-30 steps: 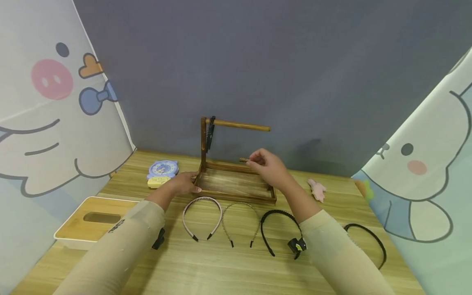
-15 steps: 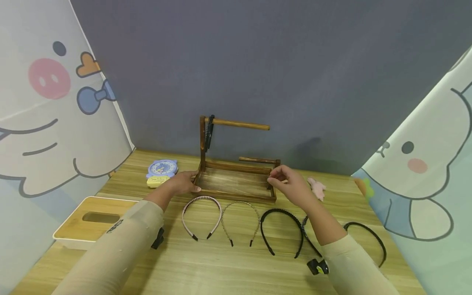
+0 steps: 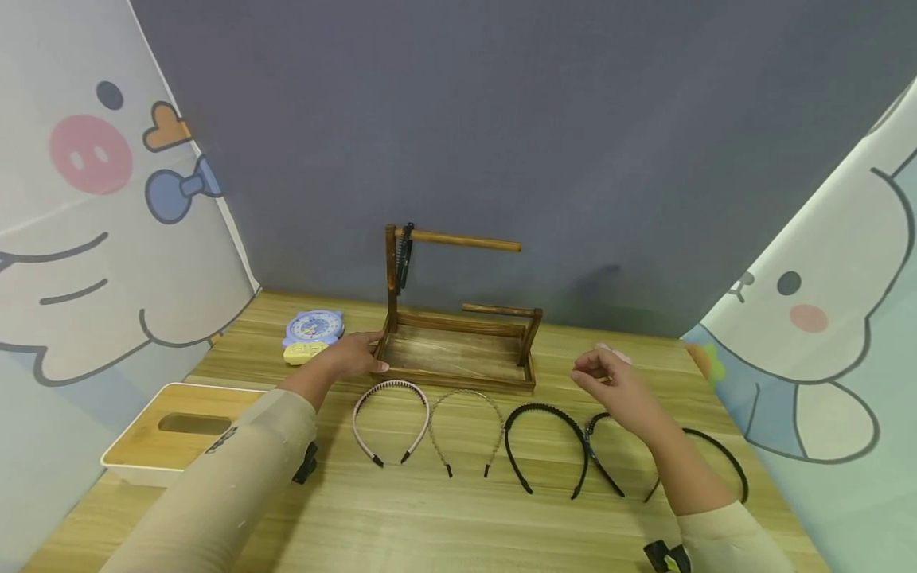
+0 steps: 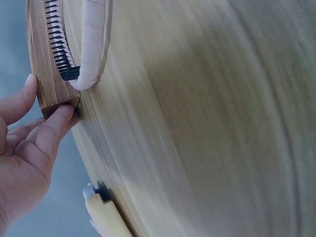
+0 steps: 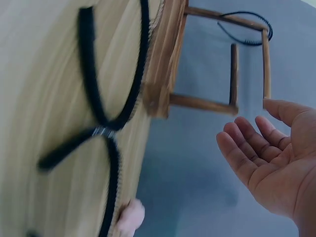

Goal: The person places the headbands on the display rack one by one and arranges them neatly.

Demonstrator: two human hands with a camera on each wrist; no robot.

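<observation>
The wooden rack (image 3: pixel 450 350) stands on the far part of the table (image 3: pixel 430 525), a dark headband (image 3: pixel 404 256) hanging from its upper bar beside the left post. The left hand (image 3: pixel 354 355) pinches the tray's left end between thumb and fingers; how far the fingertips reach underneath is hard to tell. A light, even grip low on that end seems best: it would steady the rack without tilting it or nudging the hanging band. The right hand (image 3: pixel 614 390) is empty, fingers loosely bent and thumb apart, to the rack's right; wide clearance from the lower bar's post looks wise. In front lie a pink headband (image 3: pixel 392 384), a thin headband (image 3: pixel 469 392) and a black headband (image 3: pixel 542 407), which touches or crosses a patterned headband (image 3: pixel 605 473); lifting either calls for separating them first. Farther left are a blue clock (image 3: pixel 315 328) and a tissue box (image 3: pixel 143 434).
</observation>
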